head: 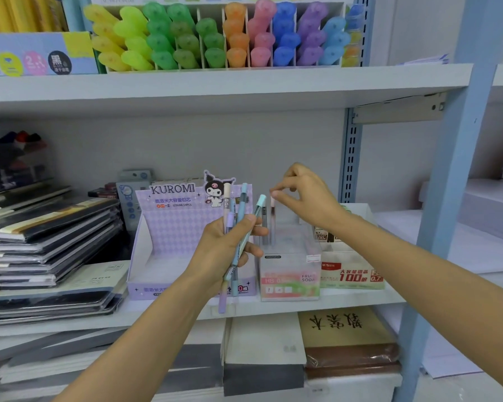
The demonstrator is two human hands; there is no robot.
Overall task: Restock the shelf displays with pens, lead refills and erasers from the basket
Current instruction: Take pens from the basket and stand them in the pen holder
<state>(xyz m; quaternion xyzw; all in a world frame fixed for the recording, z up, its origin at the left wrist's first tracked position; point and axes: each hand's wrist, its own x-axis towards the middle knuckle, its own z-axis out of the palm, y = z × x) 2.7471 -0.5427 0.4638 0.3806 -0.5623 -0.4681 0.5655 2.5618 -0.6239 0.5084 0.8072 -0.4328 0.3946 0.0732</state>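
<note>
left hand (224,250) fingers curl round spare refill tubes (240,224) as stock; right hand (305,195) thumb and forefinger close over a standing tube (272,219) just beneath them, likely seating it; contact unclear.

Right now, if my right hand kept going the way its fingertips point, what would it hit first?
Probably the pink-topped refill tube standing in the clear display box, just below the fingertips of the right hand. Depth is unclear; the teal-capped tube in the left hand is close.
</note>
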